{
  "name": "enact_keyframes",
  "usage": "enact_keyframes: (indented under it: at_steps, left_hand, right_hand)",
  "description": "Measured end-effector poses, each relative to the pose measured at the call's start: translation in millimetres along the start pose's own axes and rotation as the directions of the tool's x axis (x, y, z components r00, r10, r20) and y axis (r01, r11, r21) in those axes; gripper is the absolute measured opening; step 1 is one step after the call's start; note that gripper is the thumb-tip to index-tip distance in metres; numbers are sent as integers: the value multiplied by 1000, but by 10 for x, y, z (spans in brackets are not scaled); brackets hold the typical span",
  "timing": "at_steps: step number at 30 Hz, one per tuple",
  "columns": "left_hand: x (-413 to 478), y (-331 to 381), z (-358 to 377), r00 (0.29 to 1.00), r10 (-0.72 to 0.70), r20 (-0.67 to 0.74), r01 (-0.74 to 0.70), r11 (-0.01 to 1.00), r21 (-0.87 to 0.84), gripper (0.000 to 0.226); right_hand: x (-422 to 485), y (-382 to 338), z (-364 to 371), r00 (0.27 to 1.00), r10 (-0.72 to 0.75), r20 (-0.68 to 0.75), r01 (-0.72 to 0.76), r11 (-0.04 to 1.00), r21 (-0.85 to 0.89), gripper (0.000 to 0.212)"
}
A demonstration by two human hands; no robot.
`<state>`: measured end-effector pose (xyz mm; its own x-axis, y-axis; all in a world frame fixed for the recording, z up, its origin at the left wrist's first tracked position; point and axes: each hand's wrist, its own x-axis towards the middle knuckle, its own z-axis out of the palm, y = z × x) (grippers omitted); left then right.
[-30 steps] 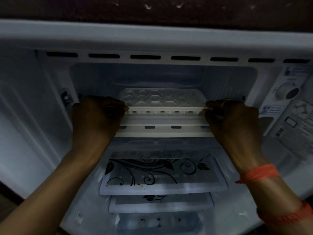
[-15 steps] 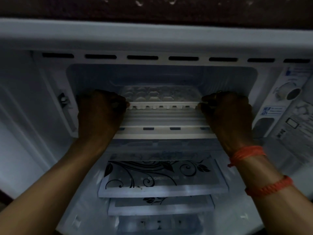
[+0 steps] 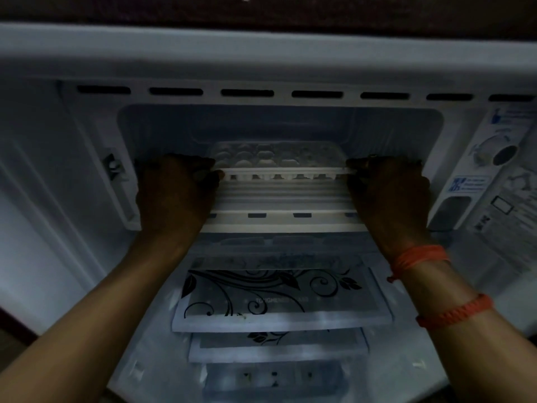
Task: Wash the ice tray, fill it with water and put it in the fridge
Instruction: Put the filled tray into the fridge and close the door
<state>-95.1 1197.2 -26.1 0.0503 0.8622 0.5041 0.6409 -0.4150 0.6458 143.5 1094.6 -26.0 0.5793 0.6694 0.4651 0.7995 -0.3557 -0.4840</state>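
Holding a translucent white plastic ice tray (image 3: 276,159) by its two ends: left hand (image 3: 174,193), right hand (image 3: 389,193), fingers curled on the rim. Location: centre frame, mouth of the pale freezer compartment (image 3: 392,126). Handling, judged: level, both ends pushed evenly and slowly; tilting likely spills water.

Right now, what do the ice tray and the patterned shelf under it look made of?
The ice tray looks like moulded plastic, whitish, semi-translucent and matte; the thin rim and rounded cells suggest it. The shelf is probably glass, smooth with a black floral print and a faint word like "toughened", in a white plastic-looking frame. Dim light leaves the finishes uncertain.
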Motion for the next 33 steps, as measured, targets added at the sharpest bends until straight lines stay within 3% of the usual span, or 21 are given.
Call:
enact_keyframes:
  at_steps: [7, 14, 19, 22, 24, 26, 33]
  left_hand:
    - [-129, 30, -88, 997, -42, 60, 43, 999, -25, 45]
    - [-460, 38, -257, 984, 35, 176, -31, 999, -23, 49]
    - [-712, 80, -374, 949, 69, 308, -78, 997, 14, 50]
    - [-920, 127, -435, 910, 146, 388, -168, 985, 24, 52]
    - [-1061, 146, -482, 886, 169, 433, -197, 980, 21, 49]
    - [-1239, 154, -539, 863, 176, 474, -200, 980, 1, 45]
    - [-1980, 132, -643, 744, 158, 649, -202, 979, -7, 53]
  right_hand:
    - [-139, 27, -112, 994, -3, 114, -7, 996, 91, 39]
    - [-506, 117, -232, 988, -140, 61, 126, 972, 199, 32]
    - [-906, 208, -324, 977, -200, 78, 189, 974, 127, 33]
    - [-1213, 288, -408, 973, -210, 101, 203, 976, 76, 24]
    - [-1440, 343, -492, 974, -192, 122, 187, 981, 49, 20]
    - [-1716, 419, -580, 976, -132, 176, 126, 991, 43, 29]
    - [-2694, 673, -979, 964, 71, 256, -81, 996, 29, 32]
